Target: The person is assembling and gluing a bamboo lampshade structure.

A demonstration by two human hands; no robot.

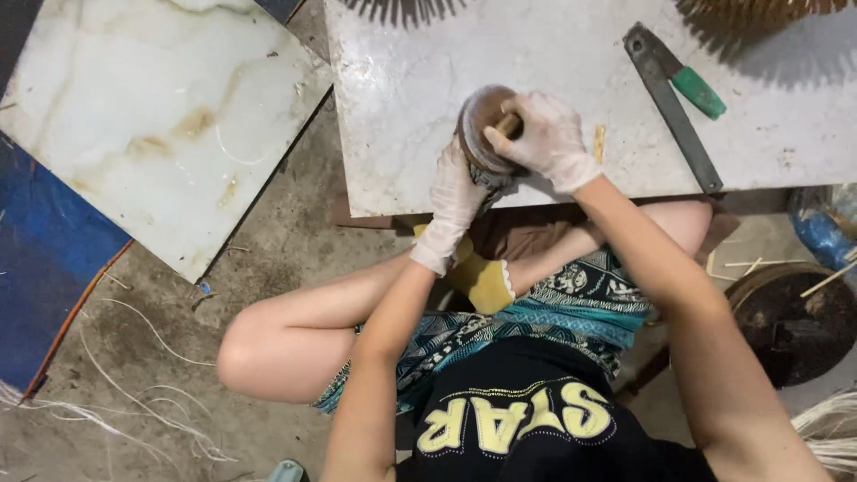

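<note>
Brown round bundle (482, 125) at marble slab (402, 161) edge | left hand (453, 201) cups it, right hand (546, 138) grips its stick (507, 125) | step: seating the stick; next needs steady push.

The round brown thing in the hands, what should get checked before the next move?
1. Left hand gripping the round brown piece from below: ok.
2. Right hand holding the small wooden stick against it: ok.
3. Both hands gloved: ok.
4. Piece resting on the white table near its front edge: ok.
5. Green-handled blade lying apart from the hands: ok.
6. How far the stick goes into the piece: cannot tell, the fingers hide it.
</note>
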